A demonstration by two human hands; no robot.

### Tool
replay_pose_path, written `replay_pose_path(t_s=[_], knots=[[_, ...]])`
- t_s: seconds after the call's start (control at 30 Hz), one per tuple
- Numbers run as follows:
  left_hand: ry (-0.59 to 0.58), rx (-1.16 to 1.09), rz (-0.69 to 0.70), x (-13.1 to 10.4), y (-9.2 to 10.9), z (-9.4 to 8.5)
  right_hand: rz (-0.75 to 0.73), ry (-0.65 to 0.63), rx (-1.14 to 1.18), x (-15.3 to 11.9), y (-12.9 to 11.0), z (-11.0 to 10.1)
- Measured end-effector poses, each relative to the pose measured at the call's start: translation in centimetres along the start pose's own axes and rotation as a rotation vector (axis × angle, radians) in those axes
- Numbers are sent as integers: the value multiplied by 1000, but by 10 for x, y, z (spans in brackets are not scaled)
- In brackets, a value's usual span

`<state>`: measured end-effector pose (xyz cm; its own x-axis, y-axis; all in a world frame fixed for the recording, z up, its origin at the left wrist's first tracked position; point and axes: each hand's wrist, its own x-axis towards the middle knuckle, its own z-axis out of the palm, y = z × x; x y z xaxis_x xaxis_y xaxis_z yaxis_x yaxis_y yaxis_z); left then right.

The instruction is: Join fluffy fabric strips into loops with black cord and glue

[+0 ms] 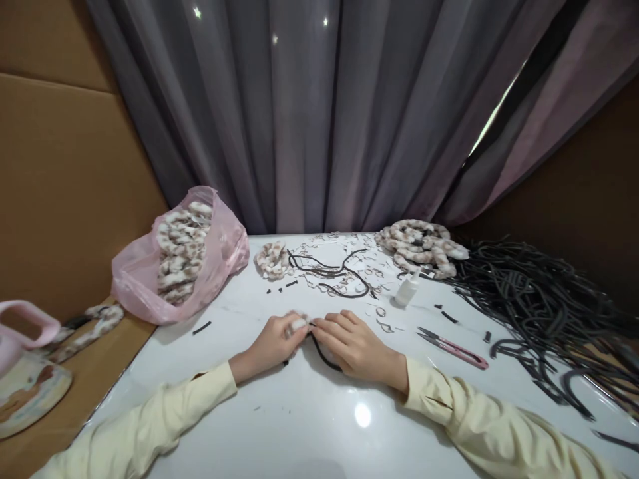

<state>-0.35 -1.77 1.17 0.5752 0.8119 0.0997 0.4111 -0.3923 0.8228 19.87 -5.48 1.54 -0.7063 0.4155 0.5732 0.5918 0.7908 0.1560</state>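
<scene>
Over the middle of the white table my two hands meet at the fingertips. My left hand (276, 342) is closed around a fluffy white-and-brown plush piece (296, 322), most of it hidden by the fingers. My right hand (355, 347) pinches a black cord (323, 354) where it meets the plush; the cord loops down beneath that palm. Whether the cord end sits inside the plush, I cannot tell. Beyond the hands lie a fluffy ring (272, 260) and several loose black cords (329, 271). To the right are a small white bottle (407, 291) and pink-handled thread snips (456, 348).
A pink plastic bag (230, 256) of plush strips stands at the left. More plush strips (422, 246) lie at the back right, beside a large heap of black cords (529, 286). Small clear rings (382, 311) are scattered centrally. A pink-handled cup (30, 392) is at far left.
</scene>
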Motion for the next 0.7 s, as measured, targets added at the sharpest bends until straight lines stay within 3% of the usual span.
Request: replay_pose_path(t_s=[0.13,0.27,0.4,0.57,0.7], knots=[[9,383,378,-10,-3,5,-6,-124,58,-1,0,6],[28,520,598,-13,-5,8,-9,-178,87,-3,1,9],[58,567,665,-13,-6,8,-7,-123,94,-4,1,9],[68,526,631,-10,-6,7,-27,-42,75,-5,0,8],[63,526,612,-8,-5,7,-5,-63,115,-4,1,8]])
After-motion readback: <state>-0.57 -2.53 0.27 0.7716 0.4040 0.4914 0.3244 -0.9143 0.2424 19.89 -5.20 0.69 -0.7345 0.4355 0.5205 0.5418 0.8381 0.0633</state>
